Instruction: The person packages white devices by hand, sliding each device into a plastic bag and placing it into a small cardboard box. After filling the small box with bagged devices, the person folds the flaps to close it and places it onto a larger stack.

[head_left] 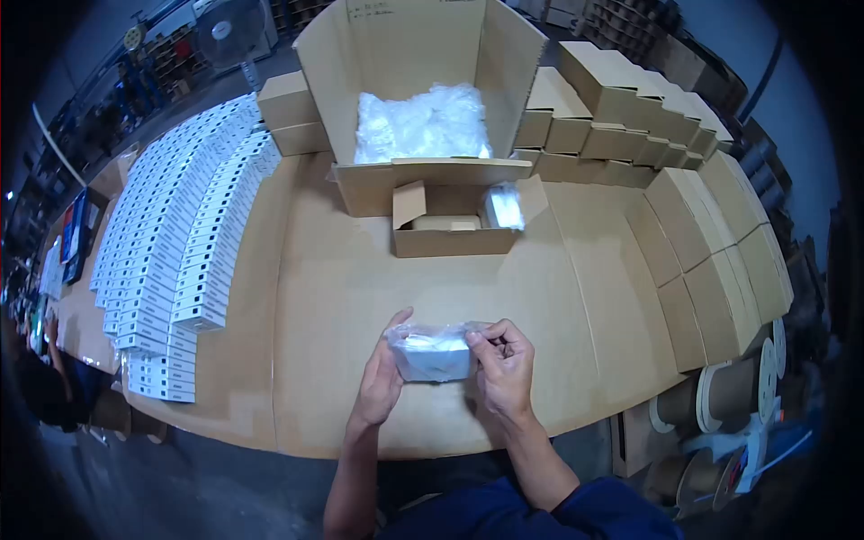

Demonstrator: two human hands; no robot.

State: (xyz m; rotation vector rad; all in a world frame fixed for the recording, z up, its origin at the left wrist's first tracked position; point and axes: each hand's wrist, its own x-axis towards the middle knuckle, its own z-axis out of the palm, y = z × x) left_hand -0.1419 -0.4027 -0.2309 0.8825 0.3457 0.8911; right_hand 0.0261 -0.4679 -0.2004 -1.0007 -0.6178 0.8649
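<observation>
Between my two hands is a small white box in a clear plastic bag (434, 358), held above the near part of the table. My left hand (382, 380) supports its left side, with the fingers curled along it. My right hand (504, 364) pinches the bag's upper right corner between thumb and fingers. Beyond them stands an open small carton (457, 243) with its flaps up. One bagged white box (504, 207) stands upright at the carton's right end. Behind it, a large open carton (414, 54) holds a heap of clear plastic bags (421, 124).
Long rows of white boxes (162, 261) cover the table's left side. Closed brown cartons (711, 261) are stacked along the right and back right. Cable spools (733, 391) sit below the right edge. Another person's arm (58, 355) shows at far left.
</observation>
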